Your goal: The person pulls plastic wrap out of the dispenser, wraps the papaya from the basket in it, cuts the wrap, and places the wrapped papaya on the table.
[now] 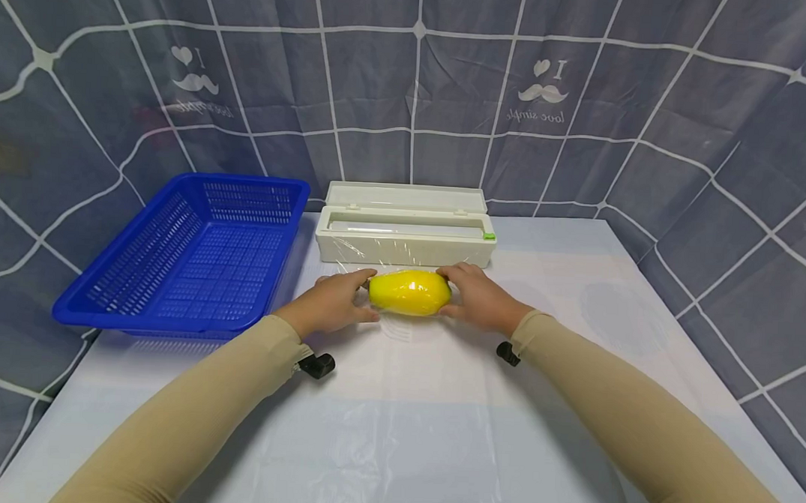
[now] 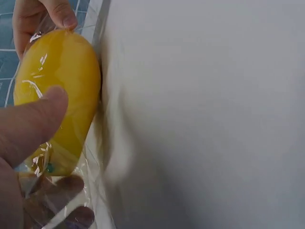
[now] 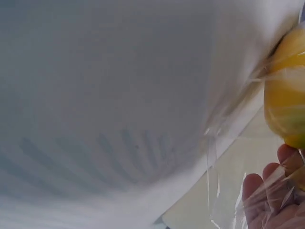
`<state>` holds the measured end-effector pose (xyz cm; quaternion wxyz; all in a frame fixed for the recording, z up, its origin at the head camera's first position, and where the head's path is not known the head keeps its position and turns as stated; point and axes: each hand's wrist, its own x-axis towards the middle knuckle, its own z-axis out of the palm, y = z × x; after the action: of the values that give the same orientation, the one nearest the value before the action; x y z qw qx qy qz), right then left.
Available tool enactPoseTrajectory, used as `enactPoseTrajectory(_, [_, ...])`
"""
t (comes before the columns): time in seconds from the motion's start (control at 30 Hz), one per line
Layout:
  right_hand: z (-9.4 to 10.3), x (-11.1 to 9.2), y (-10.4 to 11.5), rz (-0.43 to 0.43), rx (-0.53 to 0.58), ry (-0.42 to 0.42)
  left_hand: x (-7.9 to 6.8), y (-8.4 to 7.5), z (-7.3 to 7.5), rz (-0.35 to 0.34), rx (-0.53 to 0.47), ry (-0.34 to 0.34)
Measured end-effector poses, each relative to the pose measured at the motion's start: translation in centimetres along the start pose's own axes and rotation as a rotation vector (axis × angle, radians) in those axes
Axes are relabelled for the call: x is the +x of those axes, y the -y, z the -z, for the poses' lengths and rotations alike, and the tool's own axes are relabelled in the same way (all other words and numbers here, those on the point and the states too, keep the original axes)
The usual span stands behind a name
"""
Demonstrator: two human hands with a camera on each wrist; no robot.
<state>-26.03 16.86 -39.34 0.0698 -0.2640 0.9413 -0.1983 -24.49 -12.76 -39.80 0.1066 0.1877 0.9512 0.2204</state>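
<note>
A glossy yellow papaya [image 1: 411, 292] lies crosswise just in front of a white cling film dispenser [image 1: 406, 249], with clear film [image 3: 274, 76] stretched over its skin. At its left end is my left hand [image 1: 333, 301], thumb [image 2: 52, 107] laid on the fruit and fingers around its tip under the film. My right hand [image 1: 478, 296] grips the opposite end; its fingertips [image 3: 286, 157] meet the fruit's greenish tip in the right wrist view. Wrinkled film runs across both hands and back toward the dispenser.
The dispenser's lid [image 1: 407, 197] stands raised, with a small green piece [image 1: 488, 236] at its right end. A blue plastic basket [image 1: 170, 325] stands to the left on the white-covered table [image 1: 394, 446]. Grey checked cloth [image 1: 464, 81] hangs behind and along the sides.
</note>
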Motion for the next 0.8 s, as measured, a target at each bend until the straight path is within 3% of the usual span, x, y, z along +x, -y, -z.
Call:
enactPoseTrajectory(0.2, [0.5, 0.4, -0.2, 0.011, 0.002, 0.026, 0.1, -1.2, 0.3, 0.023, 0.179, -0.105])
enactPoseTrajectory(0.37, [0.8, 0.8, -0.2, 0.021, 0.006, 0.037, 0.6, -1.8, -0.2, -0.046, 0.24, -0.106])
enactPoseTrajectory(0.53, [1.0, 1.1, -0.2, 0.005, 0.017, 0.054, 1.4, -1.5, -0.8, -0.064, 0.222, -0.111])
enactPoseTrajectory(0.8, [1.4, 0.8, 0.0, -0.016, 0.009, 0.076, 2.2, -1.0, -0.6, -0.063, 0.18, -0.108])
